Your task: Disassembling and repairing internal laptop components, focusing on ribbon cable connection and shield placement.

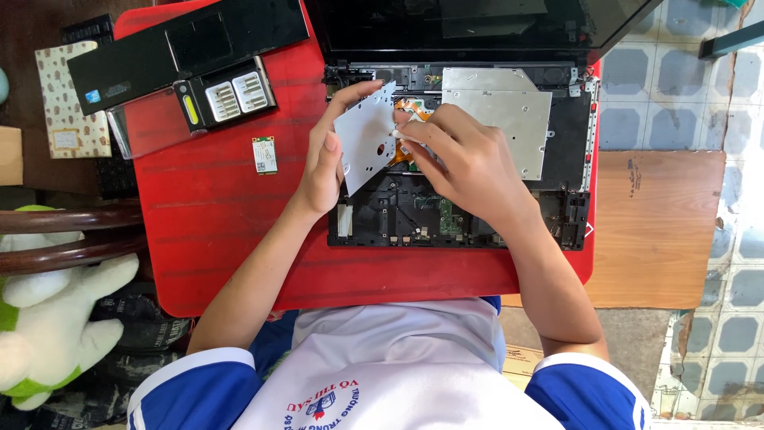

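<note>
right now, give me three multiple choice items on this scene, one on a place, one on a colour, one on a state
1. Where does the small green circuit card lie?
A. on the red table, left of the opened black laptop
B. inside the laptop
C. on the tiled floor

2. What colour is the table top?
A. blue
B. red
C. white

3. How is the thin silver metal plate held?
A. lying flat on the table
B. tilted up in the left hand
C. resting on the floor

Answers:
1 A, the card sits on bare table left of the opened black laptop.
2 B, the surface is plainly red.
3 B, the left hand grips its edge while the right hand works beside it.
</note>
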